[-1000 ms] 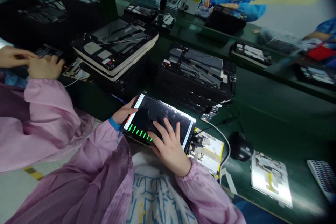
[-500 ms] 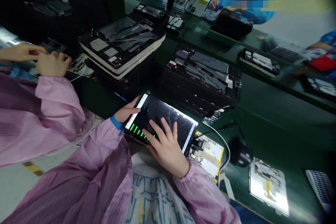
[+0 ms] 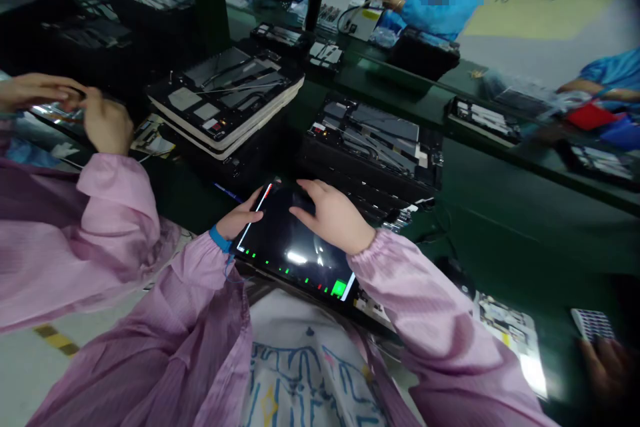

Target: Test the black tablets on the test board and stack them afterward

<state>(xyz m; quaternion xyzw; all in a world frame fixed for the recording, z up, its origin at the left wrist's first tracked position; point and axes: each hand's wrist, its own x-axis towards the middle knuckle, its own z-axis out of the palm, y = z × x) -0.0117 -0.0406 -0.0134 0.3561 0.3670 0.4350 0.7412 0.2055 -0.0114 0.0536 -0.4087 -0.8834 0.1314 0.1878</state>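
Observation:
A tablet with a dark, lit screen is tilted up in front of my body. Green marks and one red mark run along its lower edge. My left hand, with a blue band at the wrist, grips its left edge, thumb on the screen side. Over the upper part of the screen lies my right hand, fingers stretched towards the top edge and thumb apart. Whether its fingertips touch the glass I cannot tell. Behind the tablet stands a stack of black device housings.
Another stack of housings stands further left. A co-worker's hands work at the left. On the right are a black mouse, an opened device, a white keypad and another hand. People in blue sit across the bench.
My right hand has moved up the screen from its lower middle towards the top edge. Green text has given way to scattered green marks. A hand has appeared by the keypad.

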